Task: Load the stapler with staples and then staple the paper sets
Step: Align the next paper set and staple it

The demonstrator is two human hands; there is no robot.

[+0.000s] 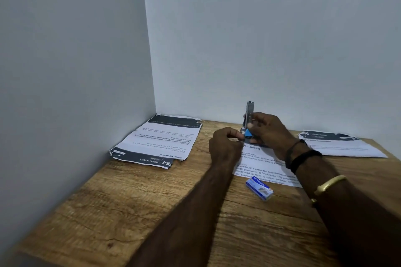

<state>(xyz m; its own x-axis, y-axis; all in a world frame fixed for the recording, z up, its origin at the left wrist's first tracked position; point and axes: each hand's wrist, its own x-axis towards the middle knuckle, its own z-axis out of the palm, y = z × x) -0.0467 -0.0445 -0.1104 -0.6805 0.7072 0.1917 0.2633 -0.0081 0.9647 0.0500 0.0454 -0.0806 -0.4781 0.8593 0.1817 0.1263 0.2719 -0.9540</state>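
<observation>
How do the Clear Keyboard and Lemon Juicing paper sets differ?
The Clear Keyboard paper set lies by the wall corner, print upside down to the camera, edges torn. The Lemon Juicing paper set lies mid-table, print upright, near edge straight. Both lie flat on the table.

Dim, flat indoor light, cool grey cast on walls; soft shadow on desk along left wall; wide-angle bending at edges; forearms and lower corners blurred; print on paper sets soft.
</observation>
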